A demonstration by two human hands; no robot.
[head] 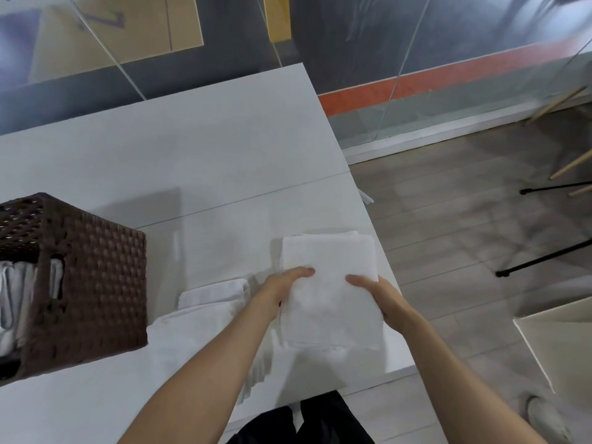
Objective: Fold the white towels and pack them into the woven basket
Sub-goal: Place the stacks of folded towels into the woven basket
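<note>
A folded white towel [330,283] is held between both hands near the table's right edge. My left hand [278,291] grips its left side, thumb on top. On the other side my right hand [378,298] clasps the towel the same way. More white towels [208,302] lie on the table under my left forearm. The brown woven basket [96,283] stands at the left, with folded white towels [12,302] upright inside it.
The white table [192,149] stretches back to a glass wall. Its right edge drops to a wood floor with a black stand [544,261] and wooden chair legs [573,161]. A white panel [560,341] stands at lower right.
</note>
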